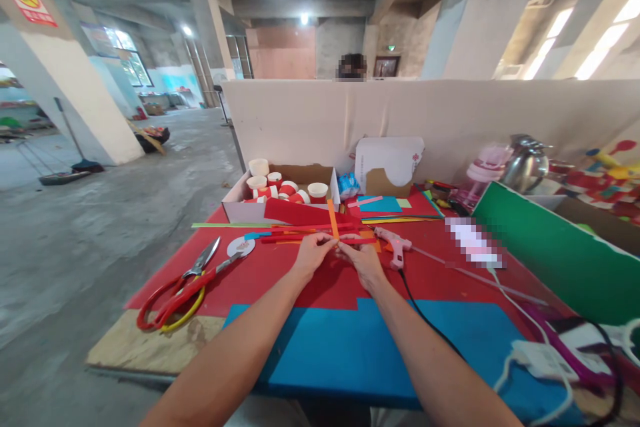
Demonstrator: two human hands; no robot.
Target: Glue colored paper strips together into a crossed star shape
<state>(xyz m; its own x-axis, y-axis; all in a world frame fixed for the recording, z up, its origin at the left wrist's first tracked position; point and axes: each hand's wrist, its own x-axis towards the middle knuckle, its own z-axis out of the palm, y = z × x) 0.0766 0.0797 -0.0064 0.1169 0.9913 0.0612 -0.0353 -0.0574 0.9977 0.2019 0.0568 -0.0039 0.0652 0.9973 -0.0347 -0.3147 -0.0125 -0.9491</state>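
Note:
Between my two hands an orange paper strip [333, 217] stands upright, pinched near its lower end. My left hand [314, 255] closes its fingertips on the strip from the left. From the right, my right hand [363, 260] pinches at the same spot, thumb and fingers together. Red strips [285, 239] lie flat around and behind the fingers. Just right of my right hand rests a pink glue gun [397, 245], its nozzle pointing left. Large red-handled scissors [175, 297] lie to the left, near a white disc [241, 246].
Behind the hands, a box [233, 208] holds several red and white paper cups [318, 192]. A green-sided box [535, 253], a phone [473, 240] and a steel jug [526, 163] stand or lie at right. The glue gun's black cable [425, 313] crosses the blue sheet [310, 353].

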